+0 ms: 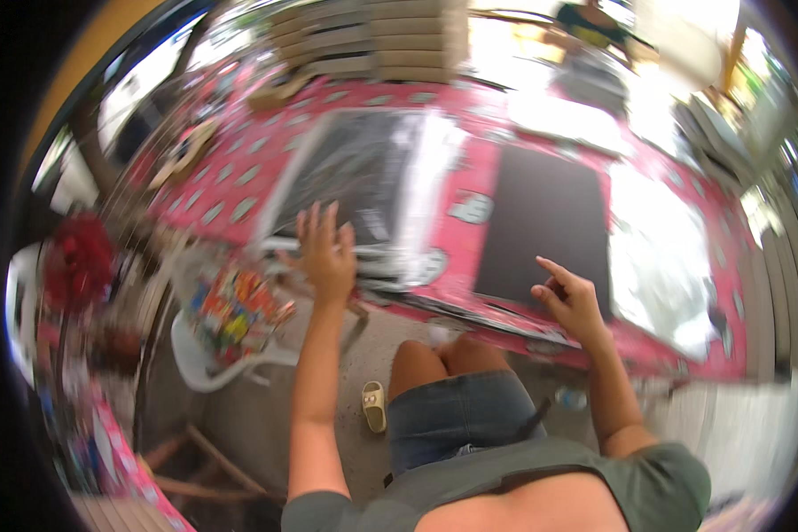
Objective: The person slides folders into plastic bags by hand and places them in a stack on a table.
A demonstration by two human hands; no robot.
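Observation:
My left hand (326, 254), fingers spread, is at the near edge of a stack of dark sheets in clear plastic (356, 173); contact is hard to tell through the blur. My right hand (567, 297) is over the near right part of a flat dark grey sheet (548, 213), index finger stretched out and the others loosely bent. Nothing shows in either hand. Shiny clear plastic (661, 257) lies to the right of the grey sheet. All of these rest on a table with a pink patterned cover (465, 239).
A white plastic chair (199, 359) holding colourful packets (244, 306) stands left of my legs. A pale yellow slipper (375, 407) lies on the floor. White packs (567, 122) and grey folded pieces (714, 137) sit toward the far right. Another person (594, 27) is beyond the table.

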